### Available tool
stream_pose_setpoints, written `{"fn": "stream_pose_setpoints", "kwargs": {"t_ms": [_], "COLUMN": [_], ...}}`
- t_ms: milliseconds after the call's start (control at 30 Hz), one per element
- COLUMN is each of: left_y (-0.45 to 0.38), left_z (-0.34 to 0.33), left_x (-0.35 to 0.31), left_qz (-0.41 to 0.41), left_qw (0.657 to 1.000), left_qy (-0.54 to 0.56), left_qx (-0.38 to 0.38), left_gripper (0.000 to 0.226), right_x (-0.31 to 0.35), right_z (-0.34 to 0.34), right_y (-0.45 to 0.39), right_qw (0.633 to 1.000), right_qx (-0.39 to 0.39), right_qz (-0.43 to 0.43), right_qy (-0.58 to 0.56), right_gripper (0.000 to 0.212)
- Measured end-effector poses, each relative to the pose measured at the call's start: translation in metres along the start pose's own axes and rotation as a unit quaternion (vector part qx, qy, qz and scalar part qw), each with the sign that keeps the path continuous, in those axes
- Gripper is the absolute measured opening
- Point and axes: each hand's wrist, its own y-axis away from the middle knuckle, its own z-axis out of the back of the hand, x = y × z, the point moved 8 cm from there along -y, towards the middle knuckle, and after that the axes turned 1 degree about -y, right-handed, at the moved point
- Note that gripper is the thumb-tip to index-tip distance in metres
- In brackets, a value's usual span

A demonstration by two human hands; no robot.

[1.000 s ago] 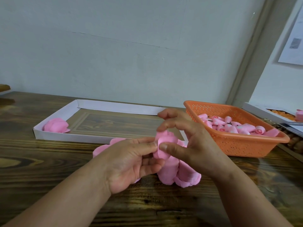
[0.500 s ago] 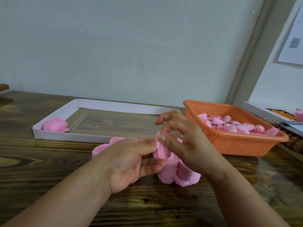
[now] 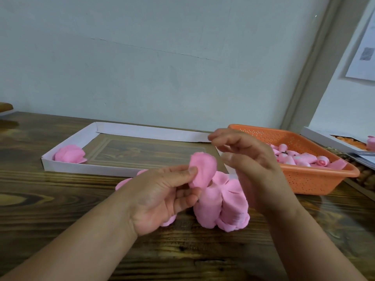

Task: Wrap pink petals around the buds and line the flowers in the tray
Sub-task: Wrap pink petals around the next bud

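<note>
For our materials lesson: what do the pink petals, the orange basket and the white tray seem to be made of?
Pink petals: probably soft foam or fabric; matte, and one bends in the left hand's pinch.
Orange basket: likely moulded plastic; smooth walls pierced with regular small holes.
White tray: apparently folded card or paper; thin flat walls, creased corners.

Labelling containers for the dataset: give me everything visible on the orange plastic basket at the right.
The orange perforated plastic basket is rectangular and shallow, with a solid rolled rim and walls dotted with small holes. It sits upright on the dark wooden table, right of the white cardboard tray. It holds a heap of small pink rolled buds, well below the rim. The right hand is in front of its left end and hides that corner; whether it touches is unclear.
</note>
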Motion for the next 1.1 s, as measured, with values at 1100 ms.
{"fn": "stream_pose_setpoints", "kwargs": {"t_ms": [1100], "left_y": [0.001], "left_z": [0.0], "left_x": [0.0], "left_qz": [0.011], "left_qw": [0.989], "left_qy": [-0.125], "left_qx": [0.078], "left_gripper": [0.021], "right_x": [0.021], "right_z": [-0.028], "right_y": [0.01], "right_qw": [0.927], "right_qx": [0.157], "right_qz": [0.035], "right_qy": [0.339], "right_gripper": [0.015]}}
